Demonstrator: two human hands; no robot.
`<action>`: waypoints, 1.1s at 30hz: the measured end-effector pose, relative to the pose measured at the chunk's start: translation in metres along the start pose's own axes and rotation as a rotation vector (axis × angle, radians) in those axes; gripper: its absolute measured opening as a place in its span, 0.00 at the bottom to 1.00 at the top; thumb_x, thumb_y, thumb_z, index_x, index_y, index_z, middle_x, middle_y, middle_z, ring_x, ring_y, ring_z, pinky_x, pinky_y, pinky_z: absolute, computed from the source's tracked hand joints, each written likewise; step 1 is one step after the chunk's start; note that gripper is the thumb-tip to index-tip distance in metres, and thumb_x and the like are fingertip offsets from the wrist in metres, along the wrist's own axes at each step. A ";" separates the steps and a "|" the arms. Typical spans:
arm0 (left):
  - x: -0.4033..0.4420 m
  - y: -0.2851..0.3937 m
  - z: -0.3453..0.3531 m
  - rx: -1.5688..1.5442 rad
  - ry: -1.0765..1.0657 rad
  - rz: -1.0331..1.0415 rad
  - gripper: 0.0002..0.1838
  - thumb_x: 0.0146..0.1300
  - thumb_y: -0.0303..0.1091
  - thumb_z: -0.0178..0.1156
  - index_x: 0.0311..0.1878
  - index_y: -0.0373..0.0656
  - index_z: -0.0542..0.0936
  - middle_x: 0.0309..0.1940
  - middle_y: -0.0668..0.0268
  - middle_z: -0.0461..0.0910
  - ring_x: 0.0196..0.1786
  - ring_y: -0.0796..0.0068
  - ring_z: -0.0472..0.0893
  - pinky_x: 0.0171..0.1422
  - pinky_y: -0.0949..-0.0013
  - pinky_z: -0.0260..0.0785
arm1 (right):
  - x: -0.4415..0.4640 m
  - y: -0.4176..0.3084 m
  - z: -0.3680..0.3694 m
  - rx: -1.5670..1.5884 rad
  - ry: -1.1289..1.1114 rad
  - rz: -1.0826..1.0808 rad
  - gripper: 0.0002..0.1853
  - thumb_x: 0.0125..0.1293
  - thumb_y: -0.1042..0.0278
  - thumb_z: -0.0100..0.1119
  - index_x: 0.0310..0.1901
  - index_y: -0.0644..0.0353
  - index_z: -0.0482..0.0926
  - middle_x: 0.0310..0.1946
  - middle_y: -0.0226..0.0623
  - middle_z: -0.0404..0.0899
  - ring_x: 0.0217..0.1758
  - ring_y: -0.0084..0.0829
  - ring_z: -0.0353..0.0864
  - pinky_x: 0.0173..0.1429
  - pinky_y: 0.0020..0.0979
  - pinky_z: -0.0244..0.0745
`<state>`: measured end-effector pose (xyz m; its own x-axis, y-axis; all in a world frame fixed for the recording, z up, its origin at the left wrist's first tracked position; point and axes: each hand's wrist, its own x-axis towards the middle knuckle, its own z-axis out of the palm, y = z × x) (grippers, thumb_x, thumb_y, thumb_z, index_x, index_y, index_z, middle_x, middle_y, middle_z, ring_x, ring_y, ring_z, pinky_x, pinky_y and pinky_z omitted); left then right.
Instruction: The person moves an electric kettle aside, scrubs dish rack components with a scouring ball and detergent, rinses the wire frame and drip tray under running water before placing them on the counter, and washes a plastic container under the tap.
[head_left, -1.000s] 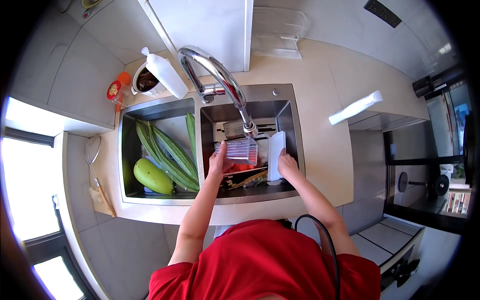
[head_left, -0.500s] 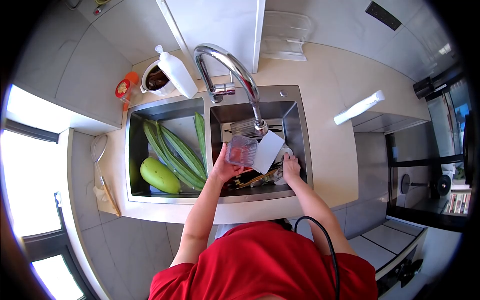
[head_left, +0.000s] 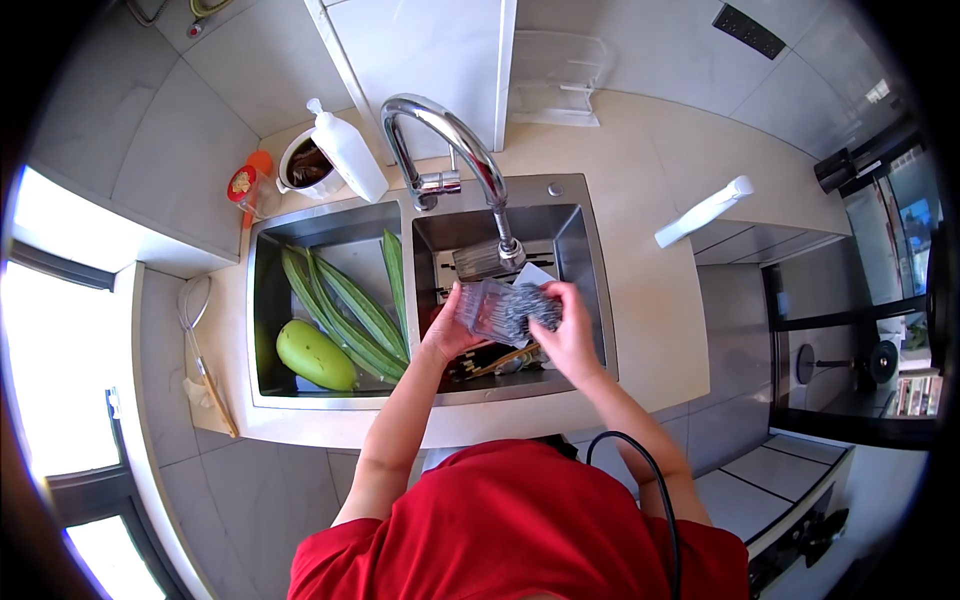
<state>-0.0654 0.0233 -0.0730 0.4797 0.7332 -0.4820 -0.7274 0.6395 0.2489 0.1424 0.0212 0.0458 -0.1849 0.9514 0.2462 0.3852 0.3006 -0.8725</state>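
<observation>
Over the right sink basin (head_left: 590, 250), my left hand (head_left: 450, 325) grips a clear plastic container (head_left: 481, 308) by its left side. My right hand (head_left: 570, 335) is closed around a grey scrubbing cloth (head_left: 528, 306), pressed against the container's right side. Behind the cloth a white flat piece (head_left: 535, 272) shows in part. The chrome faucet (head_left: 510, 250) hangs just beyond my hands. Lower in the basin lie another clear container (head_left: 478, 262) and several utensils (head_left: 505, 362), mostly hidden by my hands.
The left basin holds long ridged green gourds (head_left: 350, 300) and a smooth green gourd (head_left: 316, 355). Behind it stand a white bottle (head_left: 350, 155), a white pot (head_left: 307, 165) and a red-lidded jar (head_left: 250, 188). A whisk (head_left: 205, 370) lies left; a white object (head_left: 703, 212) stands right.
My right hand has come up from the basin's right side, bringing the grey scrubbing cloth against the container. My left hand still holds the container, now tilted differently.
</observation>
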 end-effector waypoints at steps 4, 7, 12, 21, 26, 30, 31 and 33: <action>0.001 -0.002 -0.003 0.079 0.099 -0.030 0.35 0.58 0.68 0.51 0.56 0.47 0.73 0.47 0.63 0.78 0.48 0.65 0.78 0.53 0.55 0.74 | 0.000 -0.010 0.020 -0.103 -0.030 -0.181 0.26 0.40 0.85 0.65 0.42 0.61 0.66 0.42 0.45 0.69 0.47 0.44 0.72 0.53 0.35 0.68; -0.006 -0.004 -0.002 0.057 0.101 0.007 0.36 0.57 0.69 0.51 0.57 0.48 0.72 0.47 0.63 0.78 0.50 0.64 0.78 0.53 0.58 0.75 | -0.007 -0.003 0.027 0.072 0.224 -0.129 0.25 0.43 0.82 0.65 0.43 0.62 0.64 0.45 0.45 0.70 0.43 0.39 0.71 0.49 0.33 0.68; 0.003 -0.001 -0.015 -0.017 0.172 0.053 0.33 0.57 0.67 0.54 0.53 0.48 0.75 0.47 0.67 0.78 0.49 0.68 0.78 0.53 0.59 0.73 | -0.010 0.016 0.037 -0.162 -0.021 -0.138 0.28 0.46 0.81 0.64 0.51 0.62 0.64 0.49 0.47 0.70 0.52 0.46 0.72 0.60 0.38 0.65; 0.003 0.031 -0.006 0.178 0.319 0.022 0.27 0.59 0.63 0.55 0.49 0.50 0.77 0.42 0.69 0.80 0.45 0.73 0.79 0.50 0.64 0.73 | 0.023 0.038 0.034 -0.317 -0.593 -0.331 0.21 0.55 0.83 0.52 0.53 0.63 0.74 0.58 0.49 0.67 0.61 0.47 0.69 0.63 0.39 0.67; 0.000 0.048 0.003 0.492 0.428 -0.038 0.26 0.61 0.62 0.55 0.48 0.50 0.78 0.39 0.70 0.81 0.41 0.76 0.79 0.47 0.65 0.74 | 0.034 0.057 0.047 -0.321 -0.881 -0.234 0.32 0.59 0.79 0.50 0.67 0.62 0.57 0.66 0.52 0.56 0.66 0.47 0.63 0.69 0.37 0.60; -0.011 0.050 0.029 0.688 0.439 -0.054 0.27 0.62 0.63 0.53 0.49 0.48 0.77 0.40 0.71 0.80 0.41 0.78 0.77 0.50 0.65 0.73 | 0.016 0.077 0.063 -0.079 -0.804 -0.138 0.34 0.62 0.78 0.51 0.69 0.63 0.51 0.70 0.47 0.52 0.70 0.37 0.59 0.72 0.30 0.55; -0.008 0.046 0.028 0.678 0.376 -0.070 0.28 0.62 0.62 0.53 0.51 0.48 0.76 0.43 0.70 0.80 0.44 0.78 0.77 0.53 0.66 0.71 | 0.012 0.063 0.062 0.297 -0.732 0.176 0.33 0.64 0.77 0.51 0.70 0.62 0.51 0.70 0.43 0.54 0.70 0.33 0.59 0.72 0.29 0.55; -0.005 0.042 0.030 0.667 0.377 -0.020 0.29 0.62 0.62 0.53 0.53 0.48 0.75 0.45 0.69 0.79 0.46 0.77 0.76 0.54 0.66 0.70 | 0.017 0.055 0.062 0.923 -0.660 0.573 0.32 0.68 0.71 0.52 0.70 0.60 0.52 0.67 0.37 0.58 0.68 0.25 0.59 0.70 0.25 0.55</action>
<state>-0.0835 0.0528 -0.0349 0.2031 0.6679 -0.7160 -0.2127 0.7438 0.6336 0.1043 0.0495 -0.0246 -0.7168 0.6359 -0.2863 -0.1624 -0.5514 -0.8183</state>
